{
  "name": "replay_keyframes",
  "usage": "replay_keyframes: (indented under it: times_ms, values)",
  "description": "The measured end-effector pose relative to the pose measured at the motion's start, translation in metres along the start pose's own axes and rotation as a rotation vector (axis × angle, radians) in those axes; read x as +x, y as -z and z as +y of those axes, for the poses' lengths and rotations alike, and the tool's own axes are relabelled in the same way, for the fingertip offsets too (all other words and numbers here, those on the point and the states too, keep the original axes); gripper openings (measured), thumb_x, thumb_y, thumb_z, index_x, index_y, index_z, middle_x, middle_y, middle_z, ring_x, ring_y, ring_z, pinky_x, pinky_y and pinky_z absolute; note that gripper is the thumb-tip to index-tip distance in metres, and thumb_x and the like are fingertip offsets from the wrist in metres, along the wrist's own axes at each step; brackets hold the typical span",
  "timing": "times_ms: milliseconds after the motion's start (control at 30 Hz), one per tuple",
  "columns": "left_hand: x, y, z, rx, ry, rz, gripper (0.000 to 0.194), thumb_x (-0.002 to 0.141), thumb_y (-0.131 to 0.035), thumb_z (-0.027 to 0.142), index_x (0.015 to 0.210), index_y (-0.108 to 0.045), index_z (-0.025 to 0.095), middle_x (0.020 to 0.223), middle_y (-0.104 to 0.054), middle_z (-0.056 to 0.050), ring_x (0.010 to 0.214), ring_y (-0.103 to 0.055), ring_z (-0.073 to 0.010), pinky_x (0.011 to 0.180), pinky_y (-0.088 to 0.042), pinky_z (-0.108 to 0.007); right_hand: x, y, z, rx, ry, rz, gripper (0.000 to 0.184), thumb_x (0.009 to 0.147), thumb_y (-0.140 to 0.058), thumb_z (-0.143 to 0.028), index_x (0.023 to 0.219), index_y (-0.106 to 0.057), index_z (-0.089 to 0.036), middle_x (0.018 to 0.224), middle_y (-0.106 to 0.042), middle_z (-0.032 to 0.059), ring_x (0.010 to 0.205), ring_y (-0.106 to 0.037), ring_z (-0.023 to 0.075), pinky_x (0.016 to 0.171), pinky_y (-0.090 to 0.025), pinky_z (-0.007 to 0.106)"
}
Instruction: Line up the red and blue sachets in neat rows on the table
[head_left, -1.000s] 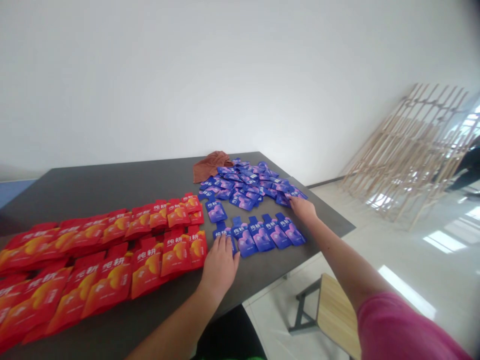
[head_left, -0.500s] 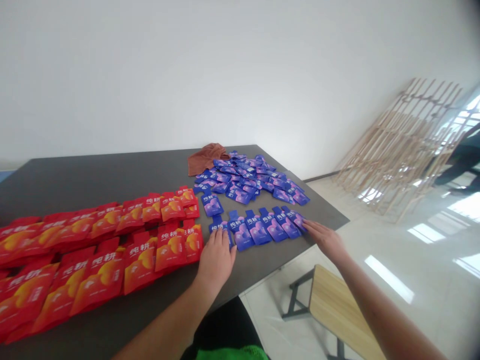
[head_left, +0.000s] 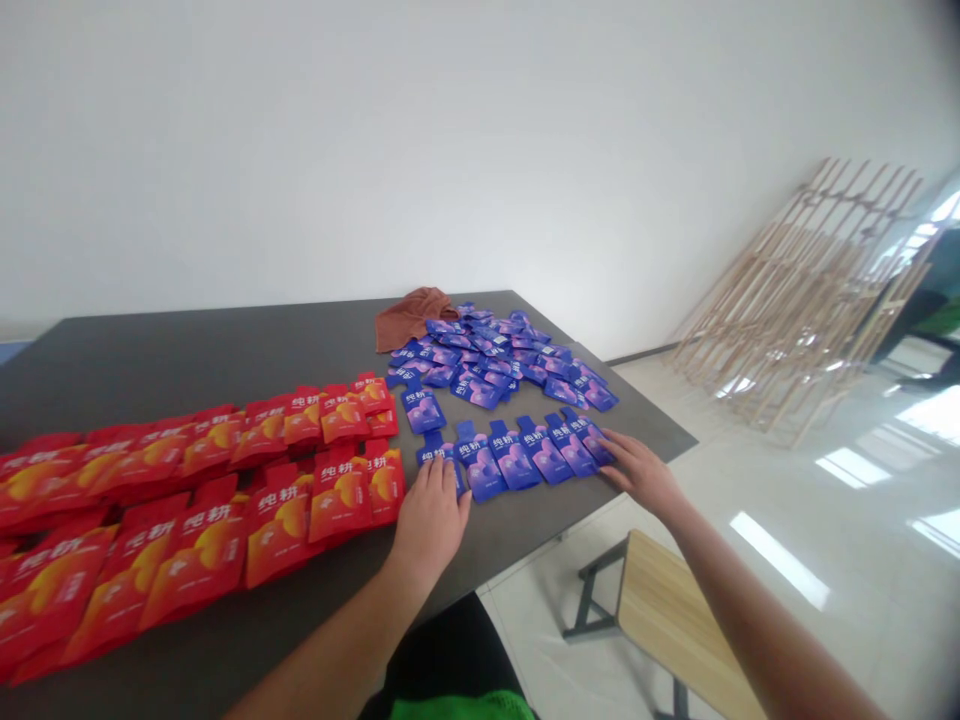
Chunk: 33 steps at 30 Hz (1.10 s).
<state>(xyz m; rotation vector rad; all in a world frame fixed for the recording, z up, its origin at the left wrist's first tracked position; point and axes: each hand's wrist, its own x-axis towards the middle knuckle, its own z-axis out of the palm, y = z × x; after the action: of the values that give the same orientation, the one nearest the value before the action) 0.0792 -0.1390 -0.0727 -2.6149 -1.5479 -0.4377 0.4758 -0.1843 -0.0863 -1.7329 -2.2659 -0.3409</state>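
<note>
Along the table's near edge lies a row of several blue-purple pouches with tabs at the top. My left hand lies palm down over the lower part of the leftmost blue-purple pouch, fingers stretched out. At the other end of the row, my right hand touches the right edge of the rightmost blue-purple pouch, with its fingers extended and the thumb apart below them. One single blue-purple pouch lies just behind the row's left end.
A loose heap of blue-purple pouches covers the back right of the dark table, beside a brown cloth. Red pouches overlap in two rows on the left. A wooden bench stands below; wooden poles lean against the wall.
My right hand has turned slightly, and its thumb now shows apart from the fingers. The rightmost pouch has straightened a little. My left hand has barely moved.
</note>
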Motion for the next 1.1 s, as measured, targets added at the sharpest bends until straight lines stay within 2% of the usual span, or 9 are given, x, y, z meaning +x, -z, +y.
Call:
replay_keyframes:
  times_ms: [67, 167, 433, 533, 667, 733, 833, 967, 1100]
  values:
    - [0.0, 0.0, 0.0, 0.001, -0.002, 0.006, 0.049, 0.095, -0.045, 0.034, 0.129, -0.058, 0.001, 0.134, -0.057, -0.022, 0.126, -0.053, -0.0318, 0.105, -0.044, -0.042, 0.004, -0.002, -0.009, 0.052, 0.051, 0.005, 0.044, 0.093, -0.054, -0.04, 0.133, -0.057, -0.024, 0.142, -0.053, 0.0105, 0.13, -0.051, 0.0265, 0.106, -0.045, 0.046]
    - [0.0, 0.0, 0.0, 0.004, -0.003, 0.001, 0.049, 0.095, -0.044, 0.034, 0.129, -0.057, 0.001, 0.135, -0.057, -0.022, 0.125, -0.053, -0.0319, 0.105, -0.044, -0.042, 0.011, -0.01, -0.02, 0.122, 0.123, -0.003, 0.036, 0.093, -0.054, -0.036, 0.126, -0.063, -0.024, 0.138, -0.058, 0.0088, 0.132, -0.049, 0.0261, 0.107, -0.044, 0.047]
    - [0.0, -0.001, 0.0, -0.038, 0.011, 0.004, 0.047, 0.095, -0.046, 0.033, 0.129, -0.058, 0.002, 0.134, -0.057, -0.022, 0.126, -0.053, -0.0319, 0.106, -0.043, -0.044, 0.012, -0.017, -0.026, 0.141, 0.09, 0.001, 0.037, 0.092, -0.055, -0.037, 0.127, -0.062, -0.026, 0.136, -0.06, 0.0079, 0.132, -0.049, 0.0261, 0.107, -0.043, 0.049]
    - [0.0, 0.0, 0.001, -0.035, 0.005, -0.001, 0.049, 0.094, -0.046, 0.033, 0.13, -0.057, 0.001, 0.135, -0.057, -0.023, 0.127, -0.052, -0.0319, 0.107, -0.043, -0.043, 0.02, -0.014, -0.016, 0.088, -0.055, 0.03, 0.044, 0.089, -0.057, -0.044, 0.129, -0.06, -0.025, 0.141, -0.055, 0.0087, 0.131, -0.049, 0.0266, 0.106, -0.043, 0.047]
    - [0.0, 0.0, 0.001, -0.037, 0.016, -0.009, 0.049, 0.094, -0.047, 0.032, 0.13, -0.057, 0.0, 0.136, -0.056, -0.023, 0.128, -0.051, -0.0329, 0.107, -0.043, -0.043, 0.051, -0.009, 0.016, -0.012, -0.308, 0.085, 0.042, 0.092, -0.05, -0.04, 0.126, -0.061, -0.02, 0.14, -0.055, 0.0133, 0.127, -0.052, 0.0279, 0.105, -0.042, 0.046]
    - [0.0, -0.001, 0.001, -0.047, 0.02, 0.0, 0.048, 0.094, -0.048, 0.031, 0.129, -0.057, 0.0, 0.136, -0.055, -0.024, 0.127, -0.052, -0.0332, 0.107, -0.043, -0.044, 0.07, -0.008, 0.033, -0.05, -0.388, 0.068, 0.041, 0.093, -0.046, -0.036, 0.126, -0.061, -0.018, 0.133, -0.059, 0.0147, 0.124, -0.054, 0.0278, 0.103, -0.043, 0.046]
    - [0.0, -0.002, 0.001, -0.052, 0.018, 0.01, 0.046, 0.094, -0.047, 0.031, 0.129, -0.058, 0.003, 0.136, -0.055, -0.023, 0.127, -0.052, -0.0324, 0.106, -0.044, -0.044, 0.094, -0.011, 0.05, -0.097, -0.472, -0.027, 0.041, 0.091, -0.049, -0.033, 0.126, -0.061, -0.018, 0.125, -0.064, 0.0128, 0.117, -0.059, 0.025, 0.099, -0.046, 0.038]
    - [0.0, -0.002, 0.0, -0.04, 0.026, -0.009, 0.047, 0.095, -0.045, 0.033, 0.129, -0.058, 0.004, 0.137, -0.055, -0.022, 0.128, -0.051, -0.0319, 0.104, -0.046, -0.043, 0.111, -0.016, 0.051, -0.168, -0.56, -0.161, 0.041, 0.086, -0.054, -0.029, 0.125, -0.062, -0.017, 0.117, -0.069, 0.0137, 0.102, -0.066, 0.0244, 0.089, -0.049, 0.033]
    - [0.0, -0.001, 0.0, -0.032, 0.021, -0.019, 0.048, 0.095, -0.045, 0.033, 0.13, -0.057, 0.002, 0.137, -0.055, -0.022, 0.128, -0.051, -0.0322, 0.106, -0.044, -0.043, 0.11, -0.014, 0.045, -0.243, -0.629, -0.219, 0.039, 0.089, -0.05, -0.028, 0.122, -0.063, -0.015, 0.105, -0.071, 0.0173, 0.095, -0.069, 0.0266, 0.082, -0.051, 0.035]
